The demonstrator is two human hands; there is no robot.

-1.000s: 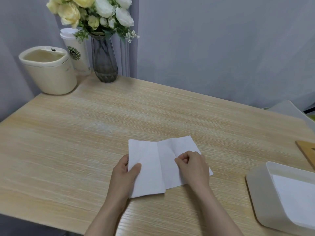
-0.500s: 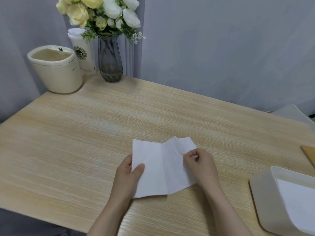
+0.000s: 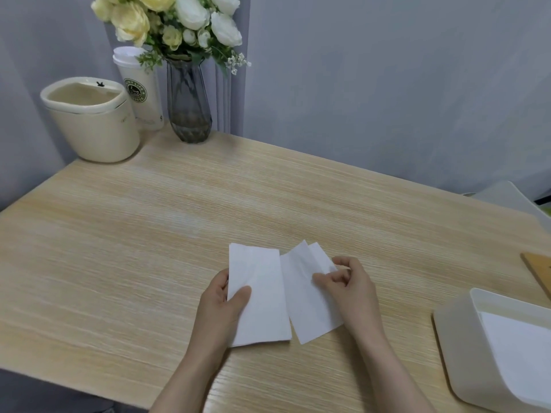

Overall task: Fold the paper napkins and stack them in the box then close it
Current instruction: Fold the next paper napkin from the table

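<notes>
A white paper napkin [image 3: 268,293] lies partly folded on the wooden table [image 3: 149,234], near its front edge. My left hand [image 3: 222,308] holds the napkin's left edge, thumb on top and fingers underneath. My right hand [image 3: 348,290] pinches the napkin's right flap and has it lifted and turned over toward the middle. An open white box [image 3: 456,347] stands at the right edge, with white folded napkins [image 3: 518,350] lying inside. A wooden piece [image 3: 539,269], possibly the lid, shows at the far right.
At the back left stand a cream bin [image 3: 92,120], a paper cup [image 3: 140,90] and a glass vase [image 3: 188,108] of flowers. A grey wall runs behind the table. A grey chair back [image 3: 507,195] shows at the right.
My right hand has lifted the napkin's right flap and drawn it leftward, so the napkin looks narrower. My left hand has kept its hold. The view has shifted slightly.
</notes>
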